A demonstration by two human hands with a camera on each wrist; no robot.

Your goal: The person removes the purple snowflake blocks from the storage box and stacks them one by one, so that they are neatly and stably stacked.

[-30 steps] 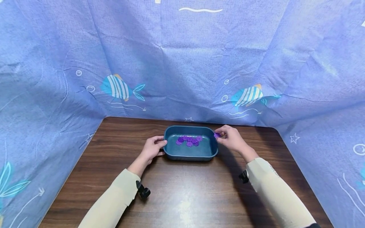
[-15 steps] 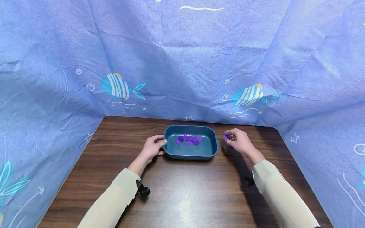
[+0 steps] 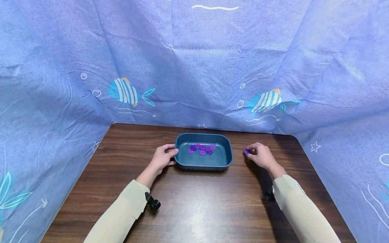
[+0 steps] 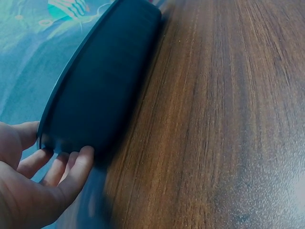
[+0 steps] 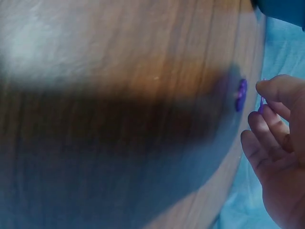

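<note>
A dark teal rectangular tray (image 3: 203, 168) holds several purple flower-shaped pieces (image 3: 202, 153) lying on its bottom. My left hand (image 3: 162, 158) grips its left end, thumb at the rim; in the left wrist view the fingers of that hand (image 4: 43, 186) press the outer wall of the tray (image 4: 100, 81). To the right of the tray, low over the table, is my right hand (image 3: 262, 156), with purple (image 3: 247, 152) at its fingertips. The right wrist view shows this hand (image 5: 281, 148) pinching a thin purple piece (image 5: 261, 103), while another purple piece (image 5: 241, 95) lies on the wood beside it.
The brown wooden table (image 3: 182, 206) extends around the tray and towards me. Behind and at both sides hangs a blue cloth with fish prints (image 3: 194, 67). Black wrist devices show below the left sleeve (image 3: 153, 204) and right sleeve (image 3: 269, 194).
My right hand has moved from the tray's right rim further right, slightly towards me and down near the table, with purple at its fingertips throughout. The left hand and tray have stayed put.
</note>
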